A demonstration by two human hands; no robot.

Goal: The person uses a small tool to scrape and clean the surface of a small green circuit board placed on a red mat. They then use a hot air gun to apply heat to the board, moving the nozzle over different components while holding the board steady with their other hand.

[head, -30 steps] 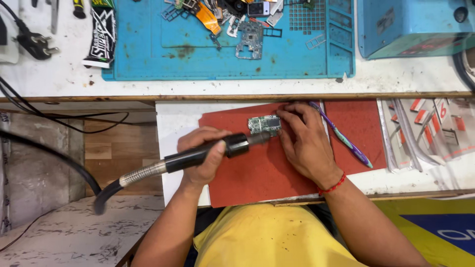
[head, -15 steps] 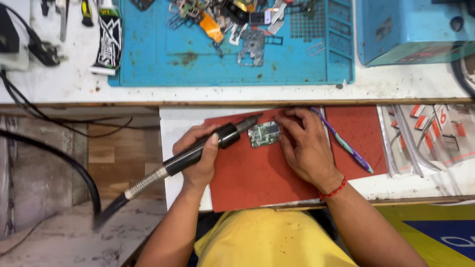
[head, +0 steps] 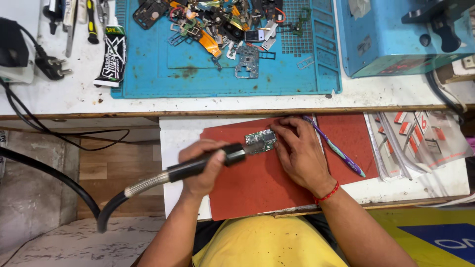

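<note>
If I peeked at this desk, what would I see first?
Probably the left hand gripping a black hose-fed tool, its tip at a small green circuit board on the red mat. The right hand steadies that board. Above, a blue mat holds a heap of phone parts.

A white counter (head: 74, 94) carries a blue mat (head: 198, 74), a blue machine (head: 391, 39) and a plug (head: 49, 66) — its lower shelf (head: 180, 133) holds a red mat (head: 252, 183).
</note>
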